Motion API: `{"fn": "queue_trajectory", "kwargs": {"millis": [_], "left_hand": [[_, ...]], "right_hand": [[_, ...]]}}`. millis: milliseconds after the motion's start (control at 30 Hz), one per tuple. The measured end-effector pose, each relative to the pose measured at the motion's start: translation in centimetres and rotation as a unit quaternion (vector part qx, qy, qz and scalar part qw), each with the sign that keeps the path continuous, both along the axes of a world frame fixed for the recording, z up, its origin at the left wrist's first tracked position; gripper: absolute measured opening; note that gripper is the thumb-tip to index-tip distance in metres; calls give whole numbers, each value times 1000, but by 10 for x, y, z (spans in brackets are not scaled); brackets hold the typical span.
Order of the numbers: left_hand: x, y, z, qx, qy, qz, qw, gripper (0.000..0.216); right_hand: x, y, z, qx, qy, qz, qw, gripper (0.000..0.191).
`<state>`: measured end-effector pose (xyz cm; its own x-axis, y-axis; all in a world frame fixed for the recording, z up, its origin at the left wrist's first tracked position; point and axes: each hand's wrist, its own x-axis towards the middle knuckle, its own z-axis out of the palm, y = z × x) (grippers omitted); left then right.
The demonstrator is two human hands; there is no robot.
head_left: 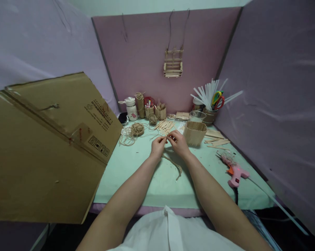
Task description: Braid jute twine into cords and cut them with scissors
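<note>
My left hand point(158, 145) and my right hand point(178, 142) meet over the middle of the pale green table point(136, 167), fingers pinched together on a length of jute twine point(174, 164). The twine hangs down from my fingers and trails in a braided strand toward me on the tabletop. Just beyond my right hand stands a small basket of wooden craft sticks point(194, 132). A ball of jute twine point(137, 128) with loose loops lies to the left of my hands.
A large cardboard sheet point(47, 146) leans at the left. A pink glue gun point(235, 173) lies at the right. Loose craft sticks point(216, 138), cups with scissors point(217, 99) and white straws, and small jars line the back. A stick basket point(173, 64) hangs on the wall.
</note>
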<state>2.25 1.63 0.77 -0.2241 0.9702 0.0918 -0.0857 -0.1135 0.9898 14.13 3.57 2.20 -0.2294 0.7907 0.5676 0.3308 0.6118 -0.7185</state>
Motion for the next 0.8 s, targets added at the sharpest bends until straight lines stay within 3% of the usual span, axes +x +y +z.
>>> {"fn": "queue_trajectory", "kwargs": {"millis": [133,300,467,567,800], "left_hand": [[0,-1,3,19,8,-4,1000,19],[2,-1,4,21,23,-4,1000,16],[9,-3,6,43,65,-18,997,14],[11,-6,7,42,68,-22,997,14],[5,-3,-1,4,34,15,999,14]], "right_hand": [[-5,2,-1,-77,116,5,990,17],[-11,2,-4,-261,277,34,924,25],[-10,1,-4,-303,367,30,879,27],[-6,3,-5,-295,369,25,881,26],[-2,7,-7,-279,244,30,928,25]]}}
